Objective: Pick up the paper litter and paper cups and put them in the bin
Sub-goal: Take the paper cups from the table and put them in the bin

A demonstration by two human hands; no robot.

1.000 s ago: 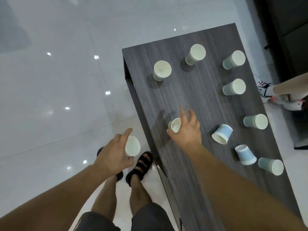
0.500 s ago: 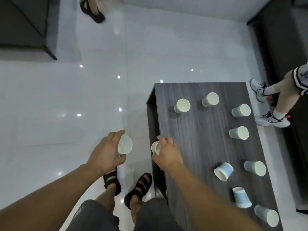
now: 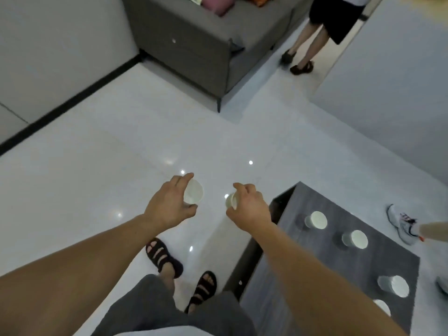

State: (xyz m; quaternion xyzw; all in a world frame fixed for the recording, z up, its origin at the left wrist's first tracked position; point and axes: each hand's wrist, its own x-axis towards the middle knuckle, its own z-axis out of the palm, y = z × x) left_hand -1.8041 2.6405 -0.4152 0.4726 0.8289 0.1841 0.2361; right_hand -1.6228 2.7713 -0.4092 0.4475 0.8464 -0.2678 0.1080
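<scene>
Both hands have swung away from the dark grey wood-grain counter [image 3: 315, 275] since half a second ago, and now hang over the glossy white tiled floor [image 3: 97, 178]. The left hand [image 3: 169, 204] has its grip curled round a white paper cup [image 3: 193, 195], whose open mouth faces 3 o'clock. Just beside it, toward 3 o'clock, the right hand [image 3: 249, 207] pinches a smaller white paper cup [image 3: 230, 201], mostly hidden behind the fingers. Both cups look plain and pale; any print is too blurred to read. The counter lies at 4 o'clock and carries four pale paper cups [image 3: 316, 220] tipped on their sides, rims toward the camera. The person's black strapped sandals [image 3: 163, 258] stand at 6 o'clock. A grey fabric sofa [image 3: 194, 40] sits at 12 o'clock, a bystander's legs [image 3: 308, 42] at 1 o'clock, and a white sneaker [image 3: 402, 225] at 3 o'clock.
</scene>
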